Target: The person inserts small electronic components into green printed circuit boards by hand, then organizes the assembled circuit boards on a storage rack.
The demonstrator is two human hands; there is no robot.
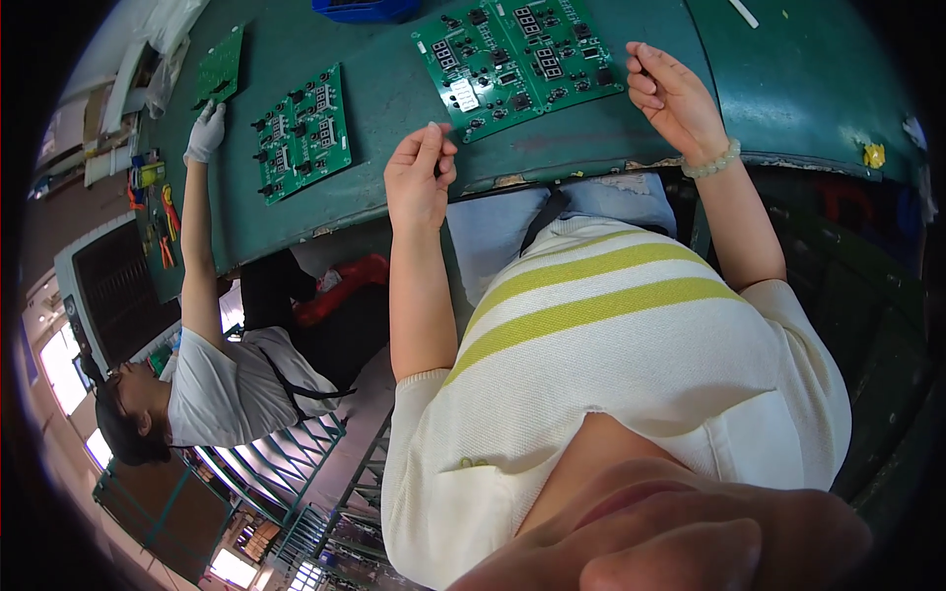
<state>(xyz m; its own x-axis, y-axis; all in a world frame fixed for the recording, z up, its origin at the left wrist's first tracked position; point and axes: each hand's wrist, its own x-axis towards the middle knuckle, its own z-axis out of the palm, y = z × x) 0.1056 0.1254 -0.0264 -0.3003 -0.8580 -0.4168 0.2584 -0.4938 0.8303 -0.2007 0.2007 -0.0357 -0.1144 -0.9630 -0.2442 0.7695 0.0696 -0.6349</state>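
A green circuit board panel (503, 74) lies flat on the table in front of me, with black digit displays, black buttons and a white sticker (463, 95) on its left part. My left hand (421, 177) is beside its near left corner, the fingers curled and the thumb pressed against the index finger. At the panel's right edge is my right hand (678, 103), closed with thumb and fingertips together, a beaded bracelet (711, 161) on the wrist. Whether either hand pinches something small cannot be made out.
Further left on the green table (384, 118) lie a similar panel (304, 133) and another green board (219, 64), touched by a co-worker's gloved hand (206, 131). A blue bin (365, 10) stands at the far edge. Hand tools (166, 222) hang at the left.
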